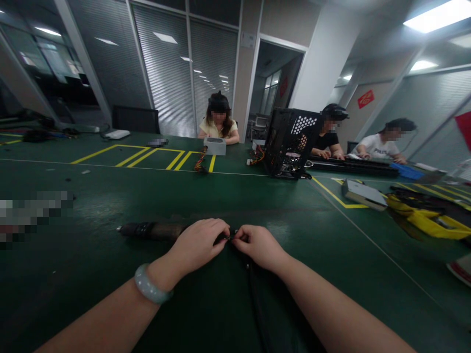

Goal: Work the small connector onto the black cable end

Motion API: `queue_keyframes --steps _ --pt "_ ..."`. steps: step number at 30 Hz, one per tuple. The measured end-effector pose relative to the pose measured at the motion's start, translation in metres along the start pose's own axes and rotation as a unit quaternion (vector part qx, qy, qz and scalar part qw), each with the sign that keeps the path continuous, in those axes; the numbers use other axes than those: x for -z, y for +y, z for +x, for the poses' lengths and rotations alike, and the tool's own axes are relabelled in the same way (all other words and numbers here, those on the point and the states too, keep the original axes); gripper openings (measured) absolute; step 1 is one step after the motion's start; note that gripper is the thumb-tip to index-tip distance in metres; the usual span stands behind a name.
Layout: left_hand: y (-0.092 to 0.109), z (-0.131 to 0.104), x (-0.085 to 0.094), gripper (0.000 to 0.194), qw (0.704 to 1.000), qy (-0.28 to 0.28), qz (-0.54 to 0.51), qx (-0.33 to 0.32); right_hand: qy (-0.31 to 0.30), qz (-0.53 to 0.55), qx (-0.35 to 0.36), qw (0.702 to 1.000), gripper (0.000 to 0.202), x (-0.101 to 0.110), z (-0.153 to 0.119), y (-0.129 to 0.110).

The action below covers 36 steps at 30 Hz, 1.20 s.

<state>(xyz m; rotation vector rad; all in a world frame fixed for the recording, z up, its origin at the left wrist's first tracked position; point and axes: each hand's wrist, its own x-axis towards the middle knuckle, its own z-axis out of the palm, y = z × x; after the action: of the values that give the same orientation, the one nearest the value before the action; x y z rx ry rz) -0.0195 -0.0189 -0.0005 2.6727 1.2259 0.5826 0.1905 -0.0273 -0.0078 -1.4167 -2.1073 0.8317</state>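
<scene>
A dark electric screwdriver [156, 231] lies on the green table, its metal tip pointing left. My left hand [200, 240], a pale bracelet [151, 284] on its wrist, covers the tool's rear end with thumb and fingers closed there. Close against it, my right hand [259, 245] pinches a small dark connector [231, 236] at the head of a black cable [253, 299]. From beneath the right hand the cable runs down to the lower edge of the view. Fingers hide most of the joint, so I cannot tell whether it is plugged in.
Beyond my hands stands a black computer case [283, 142]. A grey power supply [215, 146] sits before a person [219, 122] opposite. Right of it are a grey metal box [364, 193] and a yellow tool bag [430, 220]. Two more people sit at the far right.
</scene>
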Motion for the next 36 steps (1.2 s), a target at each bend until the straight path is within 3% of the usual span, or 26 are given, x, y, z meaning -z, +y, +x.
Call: queue_keyframes --steps 23,29,36 --pt "0.0026 -0.0001 0.0003 0.018 1.000 0.005 0.013 -0.008 0.007 -0.016 0.002 1.000 0.012 -0.0029 0.0015 0.0037" --pt "0.0022 0.0010 0.0013 0.012 1.000 -0.002 0.013 0.001 0.002 -0.013 0.007 1.000 0.013 -0.0016 0.0013 0.0021" --pt "0.0057 0.0008 0.0037 0.023 1.000 0.000 0.025 -0.017 0.006 -0.017 0.007 1.000 0.011 -0.0021 0.0013 0.0021"
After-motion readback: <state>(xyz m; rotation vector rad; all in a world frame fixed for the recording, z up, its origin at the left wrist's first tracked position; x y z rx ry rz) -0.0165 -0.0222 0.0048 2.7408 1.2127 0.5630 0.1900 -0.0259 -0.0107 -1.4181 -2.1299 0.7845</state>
